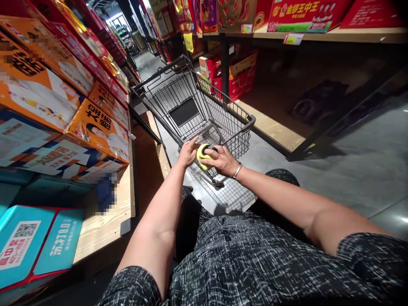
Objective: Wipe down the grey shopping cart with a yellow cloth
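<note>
My right hand (225, 161), a bracelet at its wrist, is closed on a small round yellow thing (204, 162) with a dark middle. Its exact kind I cannot make out. Fingers of that hand reach over its top and side. Just left of it is my left hand (188, 153), fingers stretched out and apart; whether it touches the yellow thing I cannot tell. Both hands are above the near end of a dark wire shopping cart (237, 127), which stands in front of me.
On the left, a wooden shelf (105, 229) carries stacked orange boxes (98, 123) and a turquoise box (57, 242). To the right stands another shelf (270, 131) with red boxes (302, 17) on top and red packages (240, 83) low down. An aisle (145, 63) runs ahead.
</note>
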